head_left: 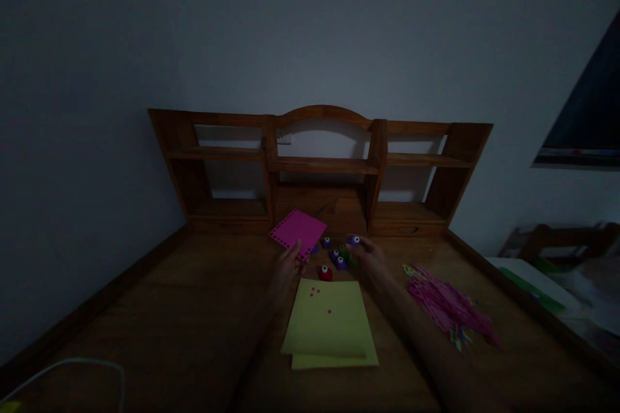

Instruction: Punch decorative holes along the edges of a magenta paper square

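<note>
My left hand [287, 266] is closed on the near corner of a pink paper sheet [298, 231], whose edges carry rows of punched holes. The sheet is held tilted above the table. Between the fingers of my right hand [372, 257] is a small purple craft punch [354, 241] with a white round top. Several more purple punches [341, 263] stand between my hands, with a green one [349, 257] partly hidden by my right hand. A red punch [325, 273] sits at the far edge of the yellow paper sheets [332, 332], which bear several pink dots.
A heap of cut pink paper strips [448, 303] lies to the right of my right forearm. Behind everything stands a wooden shelf unit [322, 166] against the wall. A white cable [92, 360] curves over the wooden table [169, 316] at lower left. A chair [566, 239] is at right.
</note>
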Tool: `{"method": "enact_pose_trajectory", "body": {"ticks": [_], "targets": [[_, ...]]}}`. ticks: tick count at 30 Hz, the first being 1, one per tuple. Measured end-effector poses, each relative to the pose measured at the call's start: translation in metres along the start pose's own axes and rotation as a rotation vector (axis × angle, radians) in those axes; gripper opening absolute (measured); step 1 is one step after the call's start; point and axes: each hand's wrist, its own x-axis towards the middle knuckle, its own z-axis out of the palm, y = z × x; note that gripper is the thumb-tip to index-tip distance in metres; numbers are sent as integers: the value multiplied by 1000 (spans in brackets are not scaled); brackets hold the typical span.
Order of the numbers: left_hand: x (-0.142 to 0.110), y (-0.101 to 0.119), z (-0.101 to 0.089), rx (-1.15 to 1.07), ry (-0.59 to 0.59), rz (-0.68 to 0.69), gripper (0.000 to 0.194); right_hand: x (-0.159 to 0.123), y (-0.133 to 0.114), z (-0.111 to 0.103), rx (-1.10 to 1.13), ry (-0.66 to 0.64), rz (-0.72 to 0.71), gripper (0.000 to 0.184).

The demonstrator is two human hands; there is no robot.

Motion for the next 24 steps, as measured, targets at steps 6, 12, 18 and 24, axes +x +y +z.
{"method": "enact_pose_trajectory", "body": {"ticks": [6, 12, 18, 24], "targets": [[-3, -1, 8, 83, -9, -39, 41, -14, 15, 23, 80, -228, 125, 45], [-12, 1, 15, 101, -36, -5, 43, -28, 6, 31, 220, -382, 251, 34], [-16, 4, 17, 289, -60, 122, 49, -38, -4, 37, 172, -432, 232, 35], [-15, 6, 19, 401, -80, 148, 52, -39, -4, 41, 115, -424, 223, 37]]}}
